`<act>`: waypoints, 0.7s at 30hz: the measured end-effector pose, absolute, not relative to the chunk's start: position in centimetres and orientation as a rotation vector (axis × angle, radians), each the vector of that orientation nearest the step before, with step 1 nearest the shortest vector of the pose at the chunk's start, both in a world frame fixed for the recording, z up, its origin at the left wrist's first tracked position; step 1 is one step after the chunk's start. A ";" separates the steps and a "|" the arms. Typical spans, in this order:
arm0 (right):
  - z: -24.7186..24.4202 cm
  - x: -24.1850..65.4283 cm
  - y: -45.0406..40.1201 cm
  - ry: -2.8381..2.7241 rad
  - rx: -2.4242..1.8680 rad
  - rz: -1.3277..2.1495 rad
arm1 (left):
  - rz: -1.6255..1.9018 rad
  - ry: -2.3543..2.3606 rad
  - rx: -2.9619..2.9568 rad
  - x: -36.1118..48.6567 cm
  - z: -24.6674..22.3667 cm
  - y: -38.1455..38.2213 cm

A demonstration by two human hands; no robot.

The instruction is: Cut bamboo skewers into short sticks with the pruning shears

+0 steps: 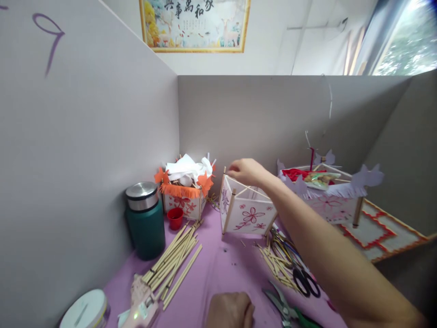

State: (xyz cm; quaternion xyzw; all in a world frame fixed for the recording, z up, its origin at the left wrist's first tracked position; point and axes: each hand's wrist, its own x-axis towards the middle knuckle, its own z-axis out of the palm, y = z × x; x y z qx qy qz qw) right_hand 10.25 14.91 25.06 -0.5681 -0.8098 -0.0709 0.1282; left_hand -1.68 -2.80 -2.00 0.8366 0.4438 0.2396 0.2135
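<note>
A small lantern frame (251,214) of thin sticks with white panels and red and purple flower drawings stands upright on the purple tabletop (221,264). Over its back left corner is my right hand (244,169), fingers bent down and closed near the top of a corner stick; whether they grip anything is hidden. My left hand (230,310) rests at the bottom middle, curled into a fist, and what it holds, if anything, is out of sight. To its left lies a pink glue gun (141,303) with a green light.
Left: green bottle (145,223), red cup (175,218), stick bundle (177,257), round white-lidded tub (85,310), orange-fringed lantern (186,193). Right: short sticks (278,269), black-handled scissors (306,282), pruning shears (285,307), purple-fringed lantern (332,202). Grey partitions (239,118) enclose the table.
</note>
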 end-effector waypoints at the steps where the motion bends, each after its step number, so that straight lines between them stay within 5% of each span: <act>1: 24.2 11.8 14.3 -2.350 -1.712 -0.206 | 0.657 1.252 2.326 -1.6 -2.0 -2.6; 13: 15.4 16.3 10.6 -2.260 -1.675 -0.270 | 0.893 1.391 2.280 -2.2 -1.4 -2.5; 21: 13.7 20.0 2.4 -2.218 -1.254 -0.160 | 1.627 1.658 1.943 -3.6 -0.5 -1.3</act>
